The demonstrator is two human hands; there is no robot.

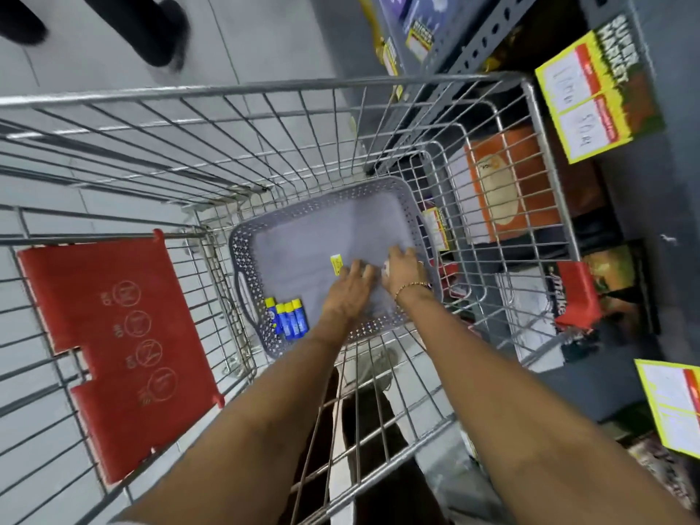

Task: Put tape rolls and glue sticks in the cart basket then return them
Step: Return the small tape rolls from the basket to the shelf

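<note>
A grey perforated plastic basket (242, 255) sits in the bottom of a wire shopping cart (265, 85). Several blue glue sticks (289, 318) with yellow caps lie together in the basket's near left corner. Both hands reach down into the basket's right half. My left hand (348, 291) lies fingers-down over a pale, blurred object that is mostly hidden. My right hand (405, 270) is beside it, fingers curled around a whitish tape roll (386, 267) of which only an edge shows. A small yellow label (336, 264) lies just left of my left hand.
The cart's red child-seat flap (121, 346) lies to the left. Dark store shelving with yellow price tags (591, 96) and packaged goods stands close against the cart's right side. A person's dark shoes (151, 28) are on the tiled floor beyond the cart.
</note>
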